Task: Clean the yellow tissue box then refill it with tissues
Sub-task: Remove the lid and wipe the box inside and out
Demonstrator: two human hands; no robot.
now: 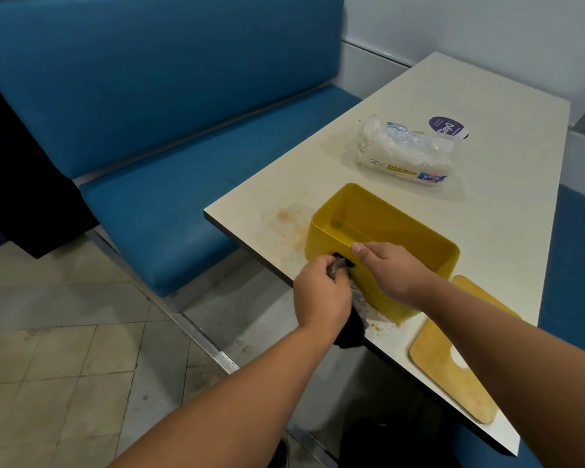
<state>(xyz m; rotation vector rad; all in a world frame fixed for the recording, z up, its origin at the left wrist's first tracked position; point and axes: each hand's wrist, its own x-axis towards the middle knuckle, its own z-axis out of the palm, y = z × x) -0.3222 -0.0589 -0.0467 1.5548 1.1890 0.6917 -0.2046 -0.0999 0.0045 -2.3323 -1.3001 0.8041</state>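
Two bare forearms reach in from the bottom edge toward the near side of a cream table [507, 136]; beyond them the blue bench [169, 106], with its padded back and seat, fills the upper left, and pale floor tiles [48, 315] with dark grout lines and scuffs spread below it, crossed by a metal rail at the bench foot; a white wall [487, 25] stands behind the table's far end; the tabletop is long, pale and stained with orange-brown smears beside the box and near the front edge.

On the near part of the table stands the yellow tissue box [382, 228], open at the top and with nothing visible inside; its lid [443, 359], a tan board with a pale oval opening, lies flat just to the right of it; farther along the table lies a clear plastic pack of tissues [412, 153], and a small purple label [448, 127] sits just behind it.

The right hand [395, 271] rests on the near rim of the box, thumb hooked over the edge, gripping the wall; the left hand [321, 295] clutches a dark cloth [350, 332] against the box's outer near side, part of the cloth hanging below the table edge.
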